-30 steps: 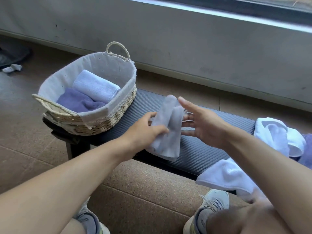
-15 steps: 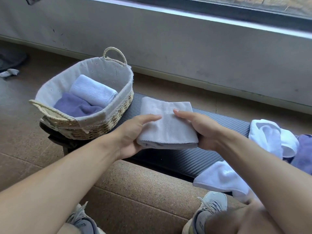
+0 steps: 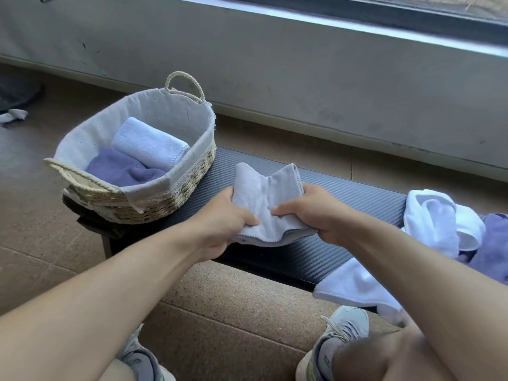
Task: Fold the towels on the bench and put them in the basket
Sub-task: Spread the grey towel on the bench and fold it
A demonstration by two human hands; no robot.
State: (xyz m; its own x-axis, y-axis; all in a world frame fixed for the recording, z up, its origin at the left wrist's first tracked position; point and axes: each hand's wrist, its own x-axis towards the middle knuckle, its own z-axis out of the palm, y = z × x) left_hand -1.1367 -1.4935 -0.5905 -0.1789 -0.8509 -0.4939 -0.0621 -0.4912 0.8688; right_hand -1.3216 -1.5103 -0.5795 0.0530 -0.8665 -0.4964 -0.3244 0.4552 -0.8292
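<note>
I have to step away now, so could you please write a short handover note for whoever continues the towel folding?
Left hand and right hand both grip the half-folded grey towel above the bench.
Basket sits on the bench's left end and holds a light blue towel and a purple towel, both folded.
Left: finish this fold, put it in the basket, then fold the white towels and the purple towel piled at the right.

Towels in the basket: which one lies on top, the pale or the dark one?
The pale blue towel; it lies folded over the dark purple towel, nearer the basket's far wall.
</note>
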